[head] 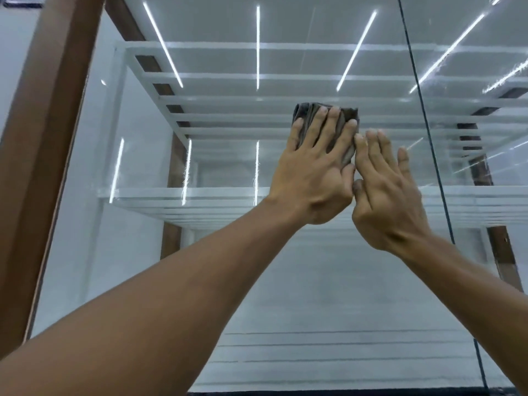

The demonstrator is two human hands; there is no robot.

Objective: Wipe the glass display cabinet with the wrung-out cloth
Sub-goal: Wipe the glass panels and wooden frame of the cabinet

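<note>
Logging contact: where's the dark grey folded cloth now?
Head view, above centre: the dark grey folded cloth is pressed to the glass cabinet pane under the left hand, with the right hand beside it.

Post (48, 124): brown, on your left.
Wall (14, 67): pale, left of the post.
Light strips (258, 47): white, right of the post.

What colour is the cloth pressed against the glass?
Dark grey-brown, seen in the head view: the cloth sits under the left hand.
</note>
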